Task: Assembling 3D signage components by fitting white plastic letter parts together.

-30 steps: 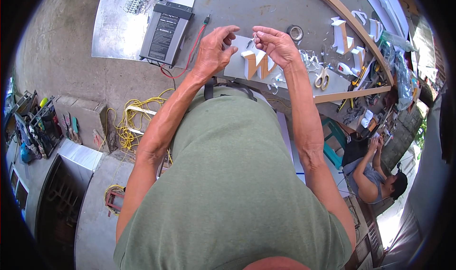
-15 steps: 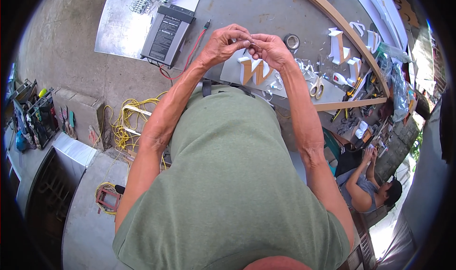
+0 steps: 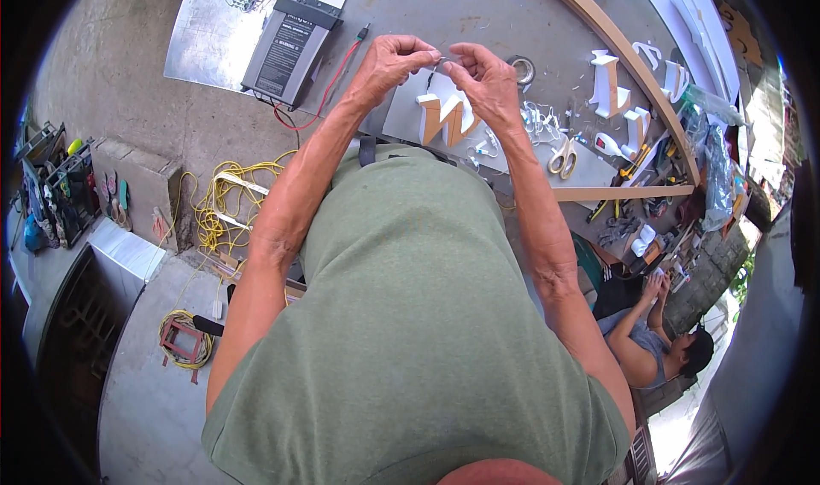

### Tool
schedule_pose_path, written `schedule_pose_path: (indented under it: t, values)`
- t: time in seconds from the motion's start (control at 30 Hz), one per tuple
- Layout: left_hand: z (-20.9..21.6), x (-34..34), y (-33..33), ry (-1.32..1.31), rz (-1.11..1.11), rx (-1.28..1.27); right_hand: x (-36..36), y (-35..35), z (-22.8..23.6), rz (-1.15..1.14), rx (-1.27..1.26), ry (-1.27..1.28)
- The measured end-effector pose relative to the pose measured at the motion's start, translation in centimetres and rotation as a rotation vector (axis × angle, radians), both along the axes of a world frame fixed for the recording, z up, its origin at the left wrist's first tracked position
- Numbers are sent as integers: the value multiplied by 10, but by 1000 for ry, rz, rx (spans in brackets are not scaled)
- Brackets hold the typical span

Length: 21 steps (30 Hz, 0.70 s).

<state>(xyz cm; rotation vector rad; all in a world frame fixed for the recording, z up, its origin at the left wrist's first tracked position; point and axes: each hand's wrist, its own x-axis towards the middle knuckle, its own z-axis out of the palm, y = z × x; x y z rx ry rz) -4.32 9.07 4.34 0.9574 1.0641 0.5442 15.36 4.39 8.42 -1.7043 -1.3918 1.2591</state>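
Observation:
My left hand [image 3: 389, 68] is raised over the table's near side, thumb and forefinger pinched on a thin dark wire [image 3: 430, 78] with its end hanging down. Close to its right is my right hand [image 3: 489, 84], fingers curled and thumb bent toward the left fingertips; what it pinches is too small to make out. Just below the hands stands a white and brown letter-shaped piece [image 3: 446, 123] on a grey sheet [image 3: 401, 113]. White wires with small modules [image 3: 540, 125] lie beyond my right wrist, beside scissors [image 3: 564, 157] with pale handles. A roll of dark tape [image 3: 521, 69] sits behind that hand.
A grey power unit [image 3: 290, 54] with a red lead [image 3: 340, 77] stands at left. More letter pieces [image 3: 608, 88] lie inside a curved brown frame [image 3: 628, 45]. Yellow cable [image 3: 218, 203] is heaped on the floor. Another person [image 3: 645, 340] sits at lower right, hands raised.
My hands, which were touching, have drawn slightly apart, showing the dark wire hanging by the left fingers. The whole view has shifted a little.

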Motion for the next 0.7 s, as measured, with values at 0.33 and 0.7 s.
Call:
schedule_pose_path:
  t: [0.33,0.7]
  values:
    - [-1,7,1,-69,52,-103,-12,-11,-4,5,232,-205]
    - [-2,13,-10,-80,137,-31,-27,-22,-12,56,431,-271]
